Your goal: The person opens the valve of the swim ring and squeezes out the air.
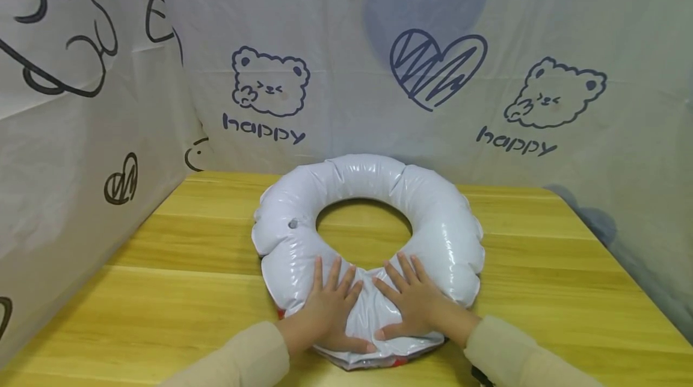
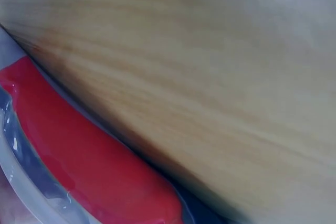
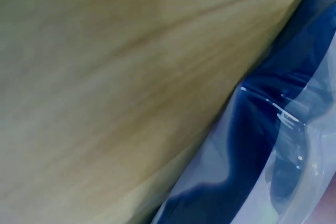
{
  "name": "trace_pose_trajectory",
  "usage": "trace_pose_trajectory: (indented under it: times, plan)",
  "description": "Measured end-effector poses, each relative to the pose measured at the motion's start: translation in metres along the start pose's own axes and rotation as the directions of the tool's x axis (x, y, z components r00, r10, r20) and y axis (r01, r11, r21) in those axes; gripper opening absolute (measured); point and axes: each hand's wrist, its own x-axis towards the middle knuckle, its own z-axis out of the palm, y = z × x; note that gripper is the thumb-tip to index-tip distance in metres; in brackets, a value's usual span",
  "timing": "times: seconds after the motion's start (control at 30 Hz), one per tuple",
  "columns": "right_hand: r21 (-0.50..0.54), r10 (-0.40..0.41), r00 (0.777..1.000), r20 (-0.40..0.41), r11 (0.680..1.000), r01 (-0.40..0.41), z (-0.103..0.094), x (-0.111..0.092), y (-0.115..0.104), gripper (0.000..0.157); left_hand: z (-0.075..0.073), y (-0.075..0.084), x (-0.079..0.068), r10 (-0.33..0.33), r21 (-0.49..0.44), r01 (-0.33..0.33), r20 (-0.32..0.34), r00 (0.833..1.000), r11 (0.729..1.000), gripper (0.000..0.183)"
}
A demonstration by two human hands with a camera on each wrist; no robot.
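At far left, a pale cloth carries dark line drawings. To its right, the wood-grain counter extends across the view. A white inflatable ring lies flat on the counter, near the middle, before a printed backdrop. On the ring's left section, a small grey spot is visible. The left wrist view shows a glossy red patch on its side, low against the counter.

The left hand, below a cream sleeve, rests on the ring's near section, fingers straight and spread, gripping nothing. Between the hands the white surface is creased. The right hand rests beside it on the same section, fingers likewise extended and spread, gripping nothing; the two hands do not touch. Further right, the right wrist view shows a dark blue patch and clear film along the ring's side.
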Motion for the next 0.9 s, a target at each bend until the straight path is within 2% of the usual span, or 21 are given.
trace_pose_trajectory:
  times: [0.27,0.43,0.53,0.7,0.9]
  plan:
    - [0.015,-0.021,0.999,-0.041,1.000,0.022,0.007,0.001,0.003,0.091,0.009,-0.003,0.002,0.001,-0.038,-0.001,-0.003,1.000,0.999,0.107]
    - [0.074,-0.022,0.996,-0.081,0.997,0.028,0.011,-0.003,0.007,0.090,0.017,-0.008,0.002,0.015,-0.137,-0.021,-0.045,0.999,0.990,0.107]
    - [0.116,-0.020,0.996,-0.092,0.993,0.031,0.012,-0.006,0.008,0.089,0.020,-0.011,0.001,0.032,-0.205,-0.047,-0.073,0.997,0.978,0.106]
    - [0.190,-0.003,0.996,-0.088,0.982,0.020,0.008,-0.013,0.008,0.087,0.024,-0.015,0.001,0.074,-0.259,-0.102,-0.116,0.991,0.960,0.104]
    - [0.283,0.057,0.997,-0.056,0.958,-0.039,0.000,-0.021,0.002,0.088,0.024,-0.025,0.004,0.156,-0.257,-0.192,-0.154,0.976,0.947,0.104]
